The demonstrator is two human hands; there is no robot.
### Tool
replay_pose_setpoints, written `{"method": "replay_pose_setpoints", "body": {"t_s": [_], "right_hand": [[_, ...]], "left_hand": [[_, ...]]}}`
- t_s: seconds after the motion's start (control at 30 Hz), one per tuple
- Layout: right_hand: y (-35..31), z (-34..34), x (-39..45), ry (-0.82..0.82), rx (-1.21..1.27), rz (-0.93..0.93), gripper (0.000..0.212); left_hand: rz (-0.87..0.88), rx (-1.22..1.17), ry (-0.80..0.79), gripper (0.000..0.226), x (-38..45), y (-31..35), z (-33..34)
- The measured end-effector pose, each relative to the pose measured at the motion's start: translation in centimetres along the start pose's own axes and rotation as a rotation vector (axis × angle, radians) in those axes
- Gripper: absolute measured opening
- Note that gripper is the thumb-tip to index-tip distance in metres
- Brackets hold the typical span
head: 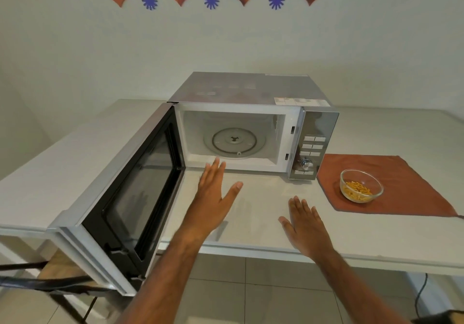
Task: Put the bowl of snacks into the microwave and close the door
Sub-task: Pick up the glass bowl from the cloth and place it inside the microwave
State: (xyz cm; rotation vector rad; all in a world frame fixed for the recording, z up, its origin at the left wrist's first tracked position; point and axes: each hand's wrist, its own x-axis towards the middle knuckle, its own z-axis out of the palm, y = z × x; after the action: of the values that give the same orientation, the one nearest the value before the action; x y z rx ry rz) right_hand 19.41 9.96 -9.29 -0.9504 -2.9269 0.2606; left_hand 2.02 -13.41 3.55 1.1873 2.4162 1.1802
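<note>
A silver microwave (251,90) stands on the white table with its door (130,193) swung wide open to the left. Its cavity shows only a bare glass turntable (233,143). A clear glass bowl of orange snack sticks (361,185) sits on a rust-coloured cloth (401,173) to the right of the microwave. My left hand (216,193) hovers flat in front of the cavity, fingers apart, holding nothing. My right hand (306,223) is spread open over the table's front part, left of the bowl and apart from it.
The white table (251,223) has its front edge under my forearms, with tiled floor below. The open door juts past the table edge at the left. A chair with a dark frame (50,278) stands lower left. A black cable (421,291) hangs lower right.
</note>
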Motion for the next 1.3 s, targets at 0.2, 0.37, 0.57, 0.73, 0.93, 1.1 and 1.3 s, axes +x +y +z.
{"method": "replay_pose_setpoints", "body": {"t_s": [0.2, 0.37, 0.57, 0.73, 0.93, 1.1, 1.3], "right_hand": [[0.0, 0.1, -0.1, 0.007, -0.005, 0.005, 0.078], [-0.1, 0.0, -0.1, 0.01, -0.002, 0.009, 0.077], [-0.2, -0.2, -0.3, 0.024, 0.012, 0.011, 0.077], [0.0, 0.0, -0.3, 0.055, 0.085, 0.023, 0.079], [0.0, -0.5, -0.1, 0.181, 0.313, 0.062, 0.053], [0.8, -2.4, 0.8, 0.212, 0.553, 0.112, 0.018], [2.7, -5.1, 2.0, 0.219, 0.657, 0.186, 0.021]], "left_hand": [[-0.096, 0.077, -0.125, 0.089, 1.3, -5.1, 5.7], [-0.076, 0.265, -0.195, 0.086, 2.3, -8.0, 8.7], [-0.062, 0.535, -0.176, 0.089, 2.6, -9.6, 10.1], [-0.043, 0.586, -0.154, 0.089, 2.6, -9.7, 10.5], [-0.057, 0.568, -0.152, 0.086, 2.7, -9.7, 10.6], [-0.028, 0.426, -0.078, 0.069, 3.3, -8.1, 11.1], [0.004, 0.083, -0.015, 0.051, 4.4, -3.1, 13.3]]}}
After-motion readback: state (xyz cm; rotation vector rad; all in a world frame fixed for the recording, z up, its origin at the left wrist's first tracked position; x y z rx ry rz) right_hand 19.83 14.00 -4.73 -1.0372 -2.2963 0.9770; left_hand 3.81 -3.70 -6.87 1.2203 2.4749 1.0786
